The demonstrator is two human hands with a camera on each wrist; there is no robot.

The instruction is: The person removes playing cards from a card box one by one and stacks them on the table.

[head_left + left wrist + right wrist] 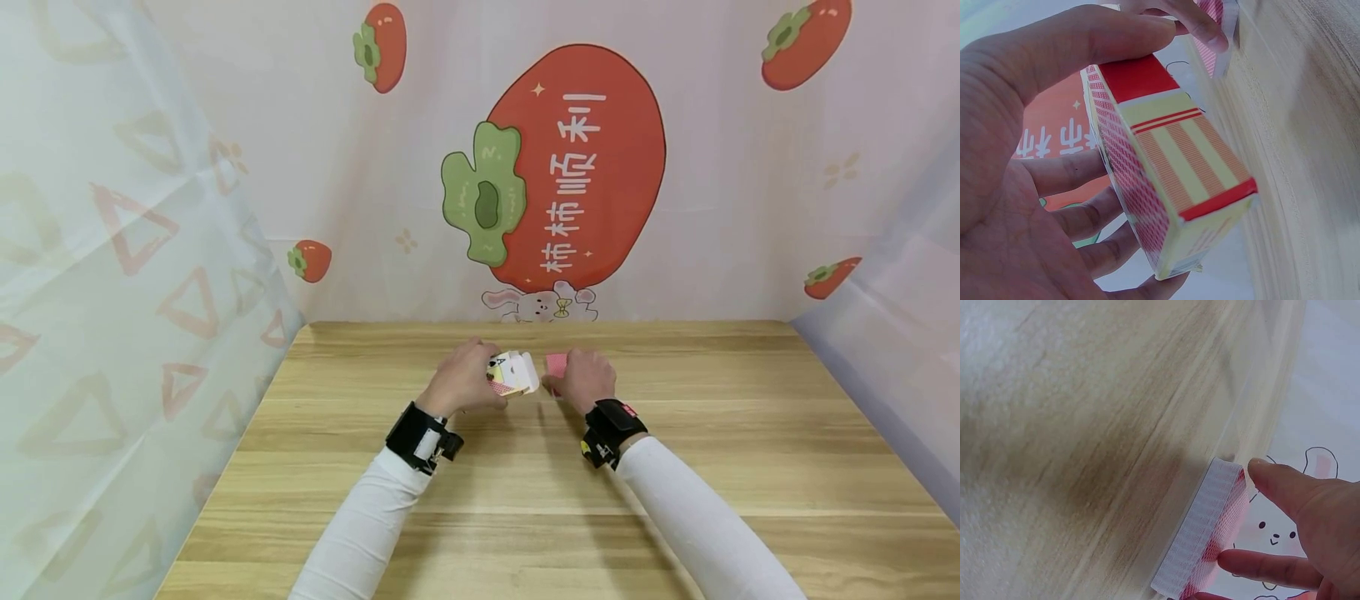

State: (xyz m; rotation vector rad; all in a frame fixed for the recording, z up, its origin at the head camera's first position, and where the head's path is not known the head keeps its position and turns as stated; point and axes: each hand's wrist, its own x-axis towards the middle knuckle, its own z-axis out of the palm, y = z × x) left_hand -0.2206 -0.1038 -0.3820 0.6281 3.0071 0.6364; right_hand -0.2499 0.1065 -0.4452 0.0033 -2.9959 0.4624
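My left hand (468,377) grips a playing card box (513,373) above the table. Its thumb lies along one edge and the fingers spread behind. The box's white end flap stands open toward the right, and an ace shows on its face. In the left wrist view, the box (1166,162) has red and cream stripes on its side. A deck of cards (1200,531) with red patterned backs lies on the table. My right hand (588,379) is over it, with fairly straight fingers touching the patterned face and the thumb by one end. Part of the deck is hidden by this hand.
The wooden table (510,517) runs back to a pale curtain (720,208) printed with persimmons. Another hanging cloth (150,250) borders the left side. Each wrist carries a black strapped camera.
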